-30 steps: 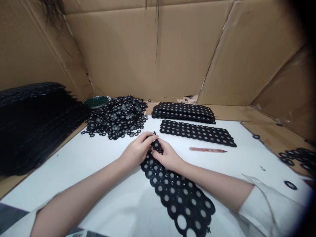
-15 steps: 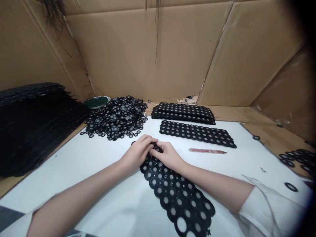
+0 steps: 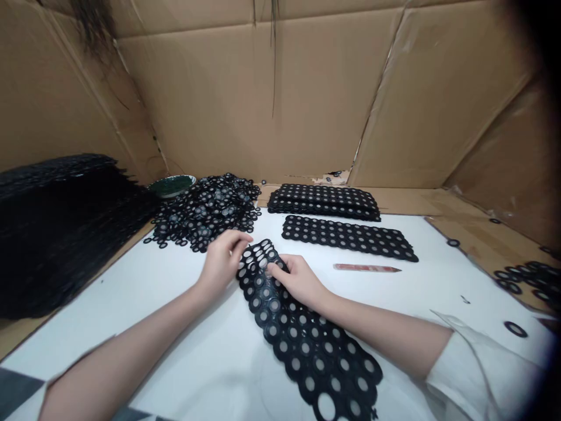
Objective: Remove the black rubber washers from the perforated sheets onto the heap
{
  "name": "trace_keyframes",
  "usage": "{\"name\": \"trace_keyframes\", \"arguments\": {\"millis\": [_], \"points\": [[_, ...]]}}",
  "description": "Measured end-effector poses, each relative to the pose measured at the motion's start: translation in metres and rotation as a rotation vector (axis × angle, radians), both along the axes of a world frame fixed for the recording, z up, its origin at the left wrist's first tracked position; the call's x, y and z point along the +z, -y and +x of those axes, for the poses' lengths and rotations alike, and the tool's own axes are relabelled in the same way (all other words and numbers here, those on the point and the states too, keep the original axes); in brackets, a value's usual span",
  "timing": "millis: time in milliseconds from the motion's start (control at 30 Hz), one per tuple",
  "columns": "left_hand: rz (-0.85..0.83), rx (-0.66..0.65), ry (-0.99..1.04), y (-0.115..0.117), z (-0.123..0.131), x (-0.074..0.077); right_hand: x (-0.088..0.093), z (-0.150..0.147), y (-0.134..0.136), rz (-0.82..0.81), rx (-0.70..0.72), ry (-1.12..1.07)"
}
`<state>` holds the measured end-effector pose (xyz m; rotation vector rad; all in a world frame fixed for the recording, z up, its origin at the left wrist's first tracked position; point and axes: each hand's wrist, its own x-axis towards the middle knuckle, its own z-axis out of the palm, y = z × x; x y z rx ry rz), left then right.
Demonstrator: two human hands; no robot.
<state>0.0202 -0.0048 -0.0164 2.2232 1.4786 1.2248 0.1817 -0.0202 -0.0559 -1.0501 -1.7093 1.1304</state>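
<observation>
A long black strip of joined rings (image 3: 302,333) with pale round centres lies slantwise on the white tabletop (image 3: 184,351), its near end running out of the bottom of the view. My right hand (image 3: 300,278) grips the strip's right edge near the far end, thumb on top. That far end looks lifted, and white shows through its holes. Just left of it is my left hand (image 3: 222,260), with thumb and forefinger pinched close together. Whatever those fingertips hold, if anything, is too small to make out.
Loose black rings form a heap (image 3: 205,210) beside a green-filled dish (image 3: 172,185). Finished-looking black strips (image 3: 324,202) are stacked at the back, with a single strip (image 3: 348,238) before them. A red pen-like stick (image 3: 367,268) lies right. Dark sheets (image 3: 65,234) pile up left; cardboard walls (image 3: 315,99) enclose the back.
My left hand has moved left, away from my right hand and off the strip's far end. That end is now uncovered and raised, while my right hand keeps its grip.
</observation>
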Motion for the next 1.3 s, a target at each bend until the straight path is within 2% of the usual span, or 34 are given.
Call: {"name": "trace_keyframes", "arguments": {"millis": [133, 200, 367, 500, 667, 867, 1000, 1067, 1200, 1233, 1300], "points": [[-0.063, -0.237, -0.117, 0.014, 0.014, 0.000, 0.000, -0.001, 0.000, 0.054, -0.016, 0.016], [-0.091, -0.298, -0.135, 0.018, 0.018, 0.000, 0.001, -0.001, 0.000, 0.063, -0.011, 0.016], [-0.138, -0.212, -0.200, 0.017, 0.015, -0.005, 0.003, 0.000, 0.002, 0.040, 0.038, 0.000], [-0.188, -0.237, -0.296, 0.014, 0.013, -0.005, 0.006, 0.001, 0.004, 0.015, 0.058, -0.003], [-0.177, -0.217, -0.233, 0.018, 0.015, -0.002, 0.007, 0.001, 0.000, -0.033, 0.066, -0.122], [-0.105, -0.332, -0.202, 0.024, 0.016, -0.002, 0.004, 0.000, -0.005, -0.056, 0.037, -0.148], [-0.246, -0.279, 0.069, 0.020, 0.015, 0.001, 0.007, -0.002, -0.003, -0.110, -0.003, -0.166], [-0.342, -0.237, 0.299, 0.012, 0.011, 0.004, 0.008, -0.002, -0.001, -0.155, -0.037, -0.191], [-0.333, -0.135, 0.819, -0.010, -0.006, 0.009, 0.008, -0.001, 0.002, -0.308, -0.073, -0.262], [-0.380, -0.140, 0.910, -0.014, -0.009, 0.010, 0.008, -0.001, 0.003, -0.314, -0.066, -0.284], [-0.584, -0.187, 1.027, -0.018, -0.012, 0.009, 0.009, 0.000, 0.004, -0.258, -0.037, -0.294]]}}
